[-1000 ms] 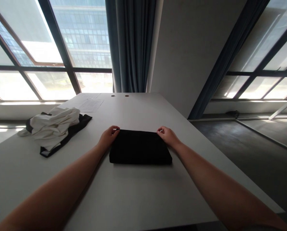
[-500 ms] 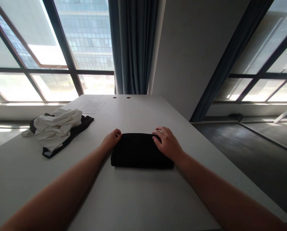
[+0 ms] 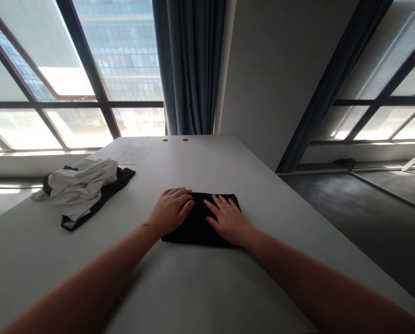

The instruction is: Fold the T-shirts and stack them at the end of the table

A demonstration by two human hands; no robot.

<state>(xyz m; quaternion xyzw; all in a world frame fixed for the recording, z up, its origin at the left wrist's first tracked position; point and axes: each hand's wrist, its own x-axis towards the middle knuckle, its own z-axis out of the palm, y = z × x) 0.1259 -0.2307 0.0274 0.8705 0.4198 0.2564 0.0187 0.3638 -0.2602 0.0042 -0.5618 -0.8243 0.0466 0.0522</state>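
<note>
A black folded cloth [image 3: 196, 227] lies flat on the white table [image 3: 179, 287], forming a neat rectangle in front of me. My left hand [image 3: 171, 209] rests over its left part, palm down, with the fingers bent slightly toward the right. On its right part lies my right hand [image 3: 228, 219], palm down with the fingers spread. Neither hand grips the cloth. The hands are apart, and a strip of black fabric shows between them.
A loose heap of white and black clothing [image 3: 85, 183] is on the table's left side. Behind it lie sheets of paper [image 3: 134, 154]. Two small round holes are near the far edge. A blue curtain [image 3: 193, 69] hangs beyond the table.
My left hand has moved from the cloth's far left corner onto its top. My right hand has shifted left and down, its fingers now spread flat. The cloth looks flatter and its right side narrower.
</note>
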